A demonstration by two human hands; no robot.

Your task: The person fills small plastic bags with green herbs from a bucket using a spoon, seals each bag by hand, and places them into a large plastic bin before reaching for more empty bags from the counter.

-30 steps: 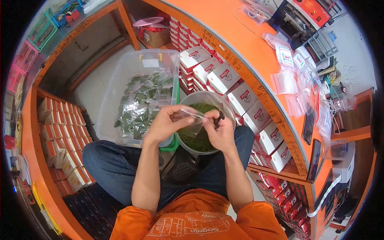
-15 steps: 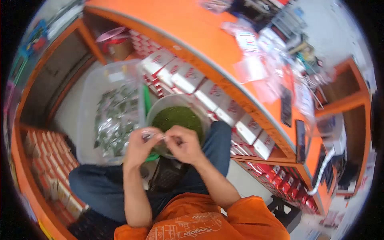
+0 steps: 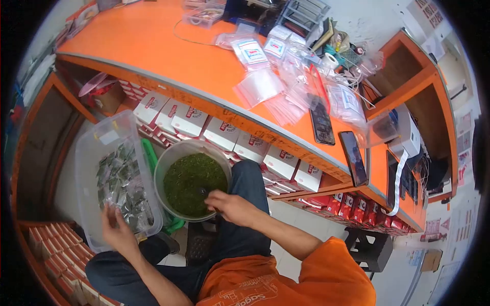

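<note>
My right hand (image 3: 229, 206) is closed on the handle of a spoon (image 3: 203, 192), whose dark bowl rests on the green dried leaf flakes (image 3: 191, 178). These flakes lie in a round translucent tub (image 3: 159, 176) in front of my knees. Over the near part of a clear plastic bin (image 3: 84, 168), my left hand (image 3: 118, 232) is open, fingers stretched forward and apart. Many small clear packets (image 3: 125, 178) with green contents are heaped in the bin, just beyond my left fingertips.
An orange counter (image 3: 143, 46) spans the far side, with zip bags (image 3: 260, 84), a phone (image 3: 321, 122) and another phone (image 3: 353, 158) on it. White boxes (image 3: 189, 120) fill the shelf below. A green lid-like piece (image 3: 148, 155) stands between bin and tub. Stacked boxes (image 3: 56, 250) are at left.
My hands, earlier together over the tub with a small clear packet, have parted. The left went to the bin and holds nothing; the right now grips the spoon. The view has shifted.
</note>
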